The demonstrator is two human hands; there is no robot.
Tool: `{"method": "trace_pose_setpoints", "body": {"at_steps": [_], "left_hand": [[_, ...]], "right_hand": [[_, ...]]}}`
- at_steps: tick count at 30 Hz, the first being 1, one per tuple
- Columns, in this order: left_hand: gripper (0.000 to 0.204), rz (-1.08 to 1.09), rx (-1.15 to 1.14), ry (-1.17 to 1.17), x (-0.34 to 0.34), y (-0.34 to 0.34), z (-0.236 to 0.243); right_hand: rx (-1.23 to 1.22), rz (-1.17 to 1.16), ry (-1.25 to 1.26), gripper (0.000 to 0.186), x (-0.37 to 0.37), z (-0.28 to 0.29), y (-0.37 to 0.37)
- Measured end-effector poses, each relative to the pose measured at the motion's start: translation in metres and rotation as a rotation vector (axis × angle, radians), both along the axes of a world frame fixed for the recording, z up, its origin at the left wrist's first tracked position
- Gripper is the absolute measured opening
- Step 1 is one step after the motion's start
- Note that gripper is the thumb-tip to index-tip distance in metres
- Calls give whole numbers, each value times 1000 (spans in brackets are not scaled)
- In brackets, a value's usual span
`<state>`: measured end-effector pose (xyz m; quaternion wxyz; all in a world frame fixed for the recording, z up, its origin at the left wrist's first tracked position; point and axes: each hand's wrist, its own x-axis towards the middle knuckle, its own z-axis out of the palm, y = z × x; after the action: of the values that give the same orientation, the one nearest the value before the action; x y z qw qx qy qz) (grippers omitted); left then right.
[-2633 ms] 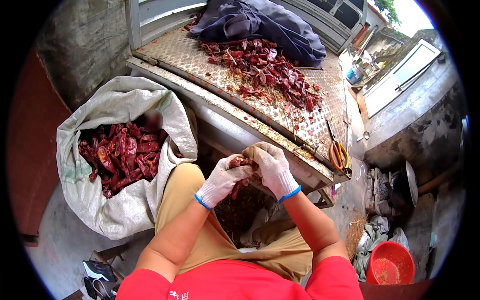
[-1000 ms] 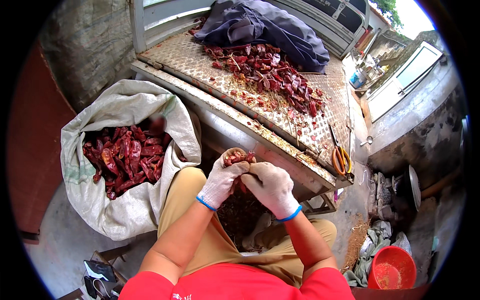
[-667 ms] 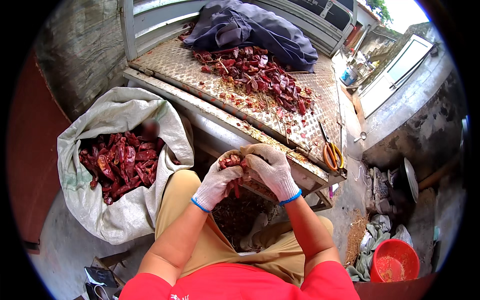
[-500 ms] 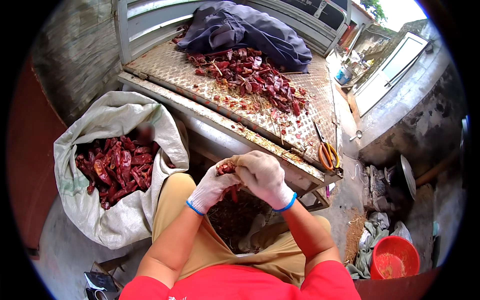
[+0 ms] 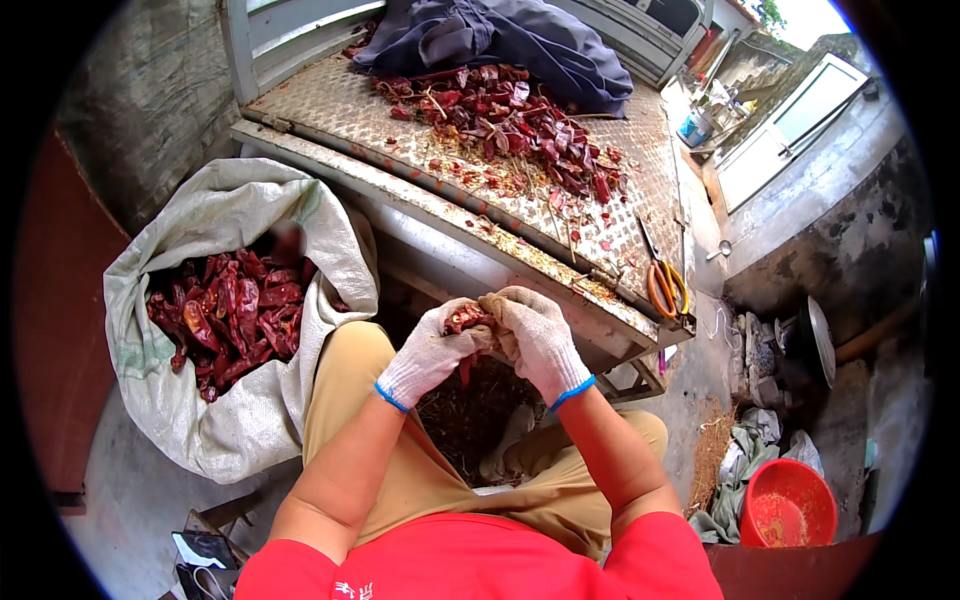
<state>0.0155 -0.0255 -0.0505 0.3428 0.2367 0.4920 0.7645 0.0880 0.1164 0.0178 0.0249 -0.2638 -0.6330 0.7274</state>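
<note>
Both left hand (image 5: 437, 352) and right hand (image 5: 537, 342) grip dried red chilies (image 5: 466, 318) in open space beside the cargo bed edge (image 5: 430, 208).

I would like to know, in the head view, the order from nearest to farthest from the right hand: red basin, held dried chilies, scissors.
1. Held dried chilies: in the left hand, just left of the right hand.
2. Scissors: on the metal platform, to the right.
3. Red basin: low, farther to the right.
</note>
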Motion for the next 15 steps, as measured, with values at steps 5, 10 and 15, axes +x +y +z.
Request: {"method": "trace_pose_setpoints", "body": {"at_steps": [5, 10, 15], "left_hand": [[27, 74, -3, 161, 1, 1, -6], [25, 11, 16, -94, 0, 1, 7], [25, -14, 199, -199, -8, -3, -1]], "right_hand": [[-515, 22, 32, 17, -4, -24, 21], [-164, 94, 29, 19, -4, -16, 31], [1121, 371, -191, 29, -5, 39, 57]]}}
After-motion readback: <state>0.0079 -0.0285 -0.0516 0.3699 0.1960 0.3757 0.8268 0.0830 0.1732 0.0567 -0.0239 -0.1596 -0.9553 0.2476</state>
